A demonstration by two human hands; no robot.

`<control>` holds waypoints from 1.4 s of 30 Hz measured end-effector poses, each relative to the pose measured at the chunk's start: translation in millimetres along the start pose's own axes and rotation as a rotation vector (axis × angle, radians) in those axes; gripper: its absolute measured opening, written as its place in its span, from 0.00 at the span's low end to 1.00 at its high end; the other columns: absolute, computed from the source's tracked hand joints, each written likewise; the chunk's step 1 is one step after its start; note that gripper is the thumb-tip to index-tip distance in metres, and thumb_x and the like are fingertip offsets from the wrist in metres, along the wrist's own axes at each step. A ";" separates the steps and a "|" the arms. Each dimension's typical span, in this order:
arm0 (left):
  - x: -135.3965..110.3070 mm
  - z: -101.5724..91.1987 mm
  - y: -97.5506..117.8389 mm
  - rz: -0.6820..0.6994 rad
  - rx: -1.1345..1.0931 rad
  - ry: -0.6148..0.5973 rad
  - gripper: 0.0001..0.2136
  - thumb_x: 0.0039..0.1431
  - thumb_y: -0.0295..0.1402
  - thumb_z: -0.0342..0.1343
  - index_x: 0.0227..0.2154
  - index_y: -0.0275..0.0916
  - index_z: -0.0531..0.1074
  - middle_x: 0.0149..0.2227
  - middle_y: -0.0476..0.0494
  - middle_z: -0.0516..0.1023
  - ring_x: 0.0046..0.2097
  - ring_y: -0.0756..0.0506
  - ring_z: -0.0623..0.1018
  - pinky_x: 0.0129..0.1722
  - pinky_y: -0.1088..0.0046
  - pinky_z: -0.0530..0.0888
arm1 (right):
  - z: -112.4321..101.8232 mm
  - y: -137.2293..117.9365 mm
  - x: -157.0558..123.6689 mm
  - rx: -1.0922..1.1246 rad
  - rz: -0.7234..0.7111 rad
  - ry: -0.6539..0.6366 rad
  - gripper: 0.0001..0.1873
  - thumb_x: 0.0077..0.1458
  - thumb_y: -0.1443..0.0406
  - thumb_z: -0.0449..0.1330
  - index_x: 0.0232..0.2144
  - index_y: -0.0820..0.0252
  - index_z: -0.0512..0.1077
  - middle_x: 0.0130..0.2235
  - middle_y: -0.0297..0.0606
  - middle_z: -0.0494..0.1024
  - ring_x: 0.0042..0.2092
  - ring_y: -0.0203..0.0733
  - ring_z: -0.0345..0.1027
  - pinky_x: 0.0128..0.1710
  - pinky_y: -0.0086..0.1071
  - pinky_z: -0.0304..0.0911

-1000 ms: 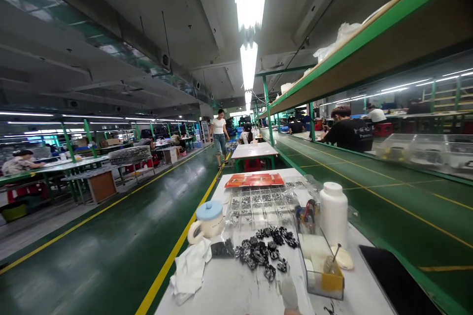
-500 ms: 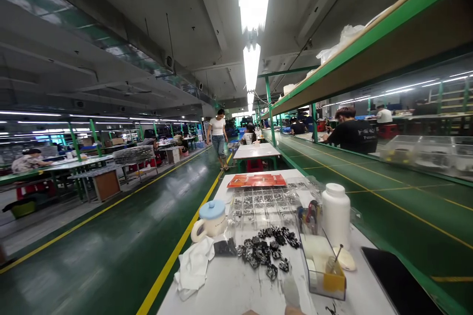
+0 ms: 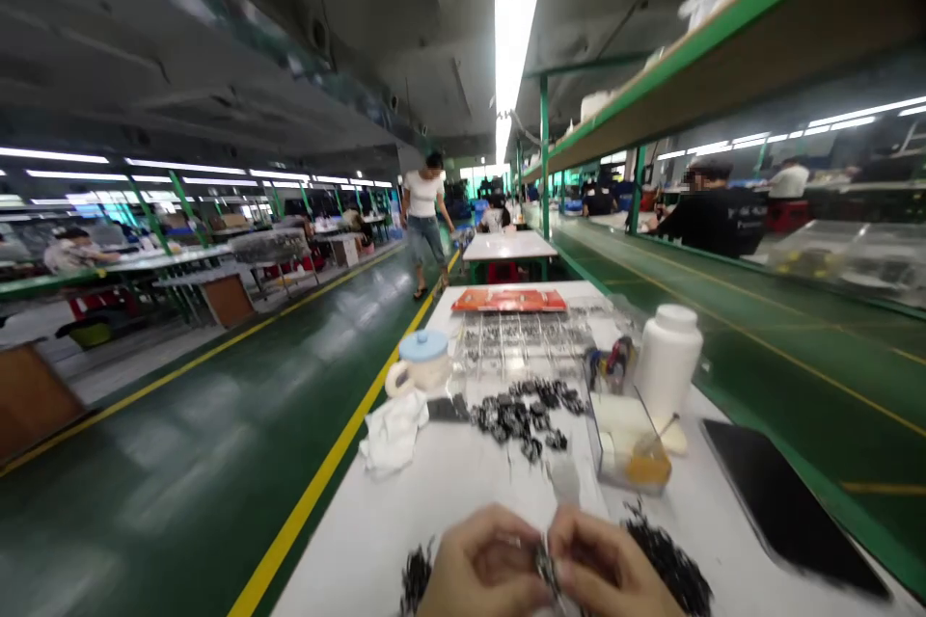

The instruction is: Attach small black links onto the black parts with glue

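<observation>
Low in the head view, my left hand [image 3: 484,564] and my right hand [image 3: 604,559] meet above the white table [image 3: 347,549]. Both have their fingers pinched around one small dark, shiny part [image 3: 545,564], blurred and mostly covered by the fingertips. A heap of thin black pieces [image 3: 669,559] lies right of my right hand. Another black heap [image 3: 416,578] shows beside my left hand. Farther up the table, a scattered pile of black and silver parts [image 3: 513,415] lies in front of a clear compartment tray [image 3: 521,342] of small pieces.
On the left stand a mug with a blue lid [image 3: 423,362] and a crumpled white cloth [image 3: 394,434]. To the right are a clear box [image 3: 626,443], a white bottle [image 3: 669,357] and a black tablet-like slab [image 3: 788,501]. A person [image 3: 426,212] walks in the aisle.
The view has tipped down, bringing both my hands and the black heaps into sight. The walking person is nearer. Things on the table appear higher in the picture.
</observation>
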State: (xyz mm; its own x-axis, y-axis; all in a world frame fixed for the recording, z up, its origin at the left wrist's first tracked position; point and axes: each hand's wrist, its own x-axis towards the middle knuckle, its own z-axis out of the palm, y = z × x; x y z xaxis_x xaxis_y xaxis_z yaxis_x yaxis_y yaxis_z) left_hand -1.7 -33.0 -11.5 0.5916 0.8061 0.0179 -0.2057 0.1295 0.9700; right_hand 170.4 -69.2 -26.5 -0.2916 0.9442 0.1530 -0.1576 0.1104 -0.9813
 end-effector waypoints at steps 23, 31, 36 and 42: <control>0.2 1.8 0.9 0.144 0.058 -0.088 0.14 0.47 0.22 0.65 0.38 0.39 0.77 0.38 0.45 0.75 0.38 0.49 0.79 0.39 0.77 0.79 | -5.6 -18.2 -13.4 -0.094 -0.089 0.103 0.04 0.52 0.66 0.63 0.29 0.60 0.71 0.29 0.35 0.70 0.33 0.35 0.63 0.35 0.30 0.60; 3.6 3.3 0.0 0.131 0.015 -0.085 0.13 0.47 0.22 0.65 0.37 0.37 0.77 0.36 0.45 0.78 0.39 0.47 0.79 0.39 0.76 0.79 | -5.0 -18.5 -15.0 -0.086 -0.067 0.135 0.06 0.52 0.65 0.64 0.27 0.60 0.70 0.29 0.34 0.71 0.33 0.34 0.64 0.34 0.30 0.60; 4.5 3.7 -0.2 0.137 0.042 -0.081 0.13 0.46 0.22 0.66 0.36 0.37 0.78 0.36 0.45 0.77 0.38 0.47 0.79 0.38 0.77 0.79 | -4.9 -19.7 -15.6 -0.108 -0.036 0.148 0.07 0.52 0.64 0.63 0.27 0.61 0.69 0.28 0.34 0.71 0.32 0.34 0.64 0.32 0.30 0.60; 3.9 3.1 -0.2 0.116 0.032 -0.081 0.12 0.45 0.23 0.66 0.36 0.37 0.78 0.36 0.44 0.78 0.38 0.46 0.79 0.38 0.74 0.80 | -5.6 -20.8 -15.0 -0.070 -0.012 0.134 0.06 0.52 0.65 0.63 0.28 0.61 0.71 0.28 0.35 0.72 0.32 0.34 0.64 0.32 0.30 0.60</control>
State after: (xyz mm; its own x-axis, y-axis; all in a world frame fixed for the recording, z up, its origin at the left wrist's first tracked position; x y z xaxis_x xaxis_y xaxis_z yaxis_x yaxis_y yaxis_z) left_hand 3.1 -31.6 -10.9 0.6265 0.7652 0.1481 -0.2521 0.0191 0.9675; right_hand 183.3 -84.0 -9.1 -0.1604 0.9753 0.1519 -0.0930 0.1383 -0.9860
